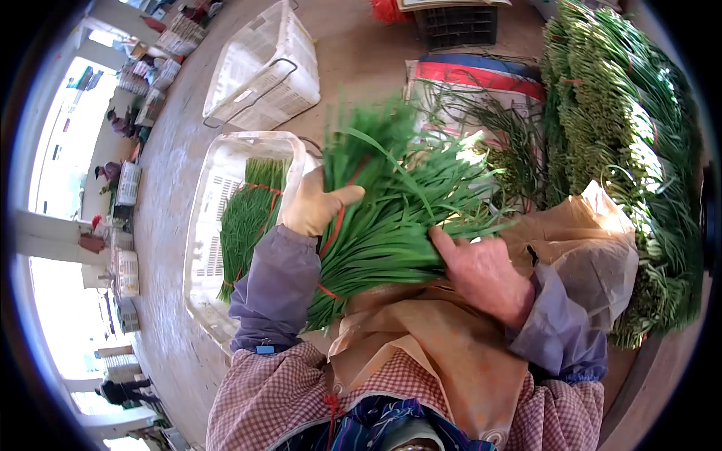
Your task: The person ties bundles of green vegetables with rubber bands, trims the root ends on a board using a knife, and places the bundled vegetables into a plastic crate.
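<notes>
My left hand [312, 207], in a pale glove, grips a blurred bunch of long green leaves [368, 158] that look like chives, its thumb lying across them. Under and beside it, more chives [391, 240] spread over my lap, with red ties around their left part. My right hand [485, 270] is bare and closed at the right side of these leaves, thumb and forefinger against them; its other fingers curl under. To my left, a white plastic crate [197, 248] holds tied chive bundles [252, 233]. A brown apron [444, 338] covers my front.
A second white crate [259, 68] with a wire handle stands farther ahead. A tall heap of chives [602, 113] fills the right side. Loose leaves lie on a red, white and blue sack [481, 83]. A dark crate [457, 26] stands at the top. Several people work far left.
</notes>
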The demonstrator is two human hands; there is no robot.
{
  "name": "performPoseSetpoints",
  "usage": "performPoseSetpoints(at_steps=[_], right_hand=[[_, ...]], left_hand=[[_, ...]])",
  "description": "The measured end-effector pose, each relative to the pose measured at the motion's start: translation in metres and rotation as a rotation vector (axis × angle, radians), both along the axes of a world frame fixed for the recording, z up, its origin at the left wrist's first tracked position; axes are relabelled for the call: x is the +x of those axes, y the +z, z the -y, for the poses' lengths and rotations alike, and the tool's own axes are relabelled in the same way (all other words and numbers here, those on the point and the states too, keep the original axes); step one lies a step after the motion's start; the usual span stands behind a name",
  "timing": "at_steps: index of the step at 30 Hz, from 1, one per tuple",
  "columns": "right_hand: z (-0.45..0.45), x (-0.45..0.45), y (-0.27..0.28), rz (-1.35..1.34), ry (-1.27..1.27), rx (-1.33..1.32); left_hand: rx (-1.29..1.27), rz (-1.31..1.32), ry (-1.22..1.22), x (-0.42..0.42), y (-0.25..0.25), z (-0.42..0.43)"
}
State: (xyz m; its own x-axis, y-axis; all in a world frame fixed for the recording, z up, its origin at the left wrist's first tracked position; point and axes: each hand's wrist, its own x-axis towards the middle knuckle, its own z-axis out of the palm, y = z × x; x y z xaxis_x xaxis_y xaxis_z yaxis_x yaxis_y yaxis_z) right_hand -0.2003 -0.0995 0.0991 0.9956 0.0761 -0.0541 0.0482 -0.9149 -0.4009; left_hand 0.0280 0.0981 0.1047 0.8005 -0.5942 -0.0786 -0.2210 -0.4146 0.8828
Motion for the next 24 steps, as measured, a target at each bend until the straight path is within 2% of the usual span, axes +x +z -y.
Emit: performPoseSetpoints(at_steps=[1, 3, 7, 11, 13, 15, 18, 21, 24], right_hand=[[-0.011, -0.004, -0.009, 0.189, 0.011, 0.093], [-0.023, -0.016, -0.007, 0.170, 0.100, 0.089], [-0.023, -0.012, -0.004, 0.199, 0.224, 0.102], [-0.023, -0.008, -0.007, 0.182, 0.262, 0.007], [-0.021, -0.003, -0.007, 0.151, 0.219, 0.021], [-0.007, 0.012, 0.023, 0.248, 0.224, 0.021], [0.006, 0.031, 0.077, 0.513, 0.059, 0.027], [0.007, 0.064, 0.092, 0.945, 0.009, 0.241], [-0.010, 0.103, 0.106, 0.691, 0.155, 0.574]], left_hand=[[-0.115, -0.200, 0.113, 0.004, 0.002, -0.011], [-0.343, -0.491, 0.340, 0.003, 0.002, -0.037], [-0.669, -0.638, 0.411, -0.012, -0.022, -0.084], [-0.754, -0.678, 0.417, -0.023, -0.018, -0.089], [-0.671, -0.631, 0.448, -0.024, -0.017, -0.091], [-0.659, -0.629, 0.435, -0.027, -0.014, -0.088], [-0.660, -0.566, 0.375, -0.031, -0.010, -0.084], [-0.595, -0.472, 0.376, -0.034, -0.012, -0.083], [-0.597, -0.495, 0.386, -0.040, -0.002, -0.080]])
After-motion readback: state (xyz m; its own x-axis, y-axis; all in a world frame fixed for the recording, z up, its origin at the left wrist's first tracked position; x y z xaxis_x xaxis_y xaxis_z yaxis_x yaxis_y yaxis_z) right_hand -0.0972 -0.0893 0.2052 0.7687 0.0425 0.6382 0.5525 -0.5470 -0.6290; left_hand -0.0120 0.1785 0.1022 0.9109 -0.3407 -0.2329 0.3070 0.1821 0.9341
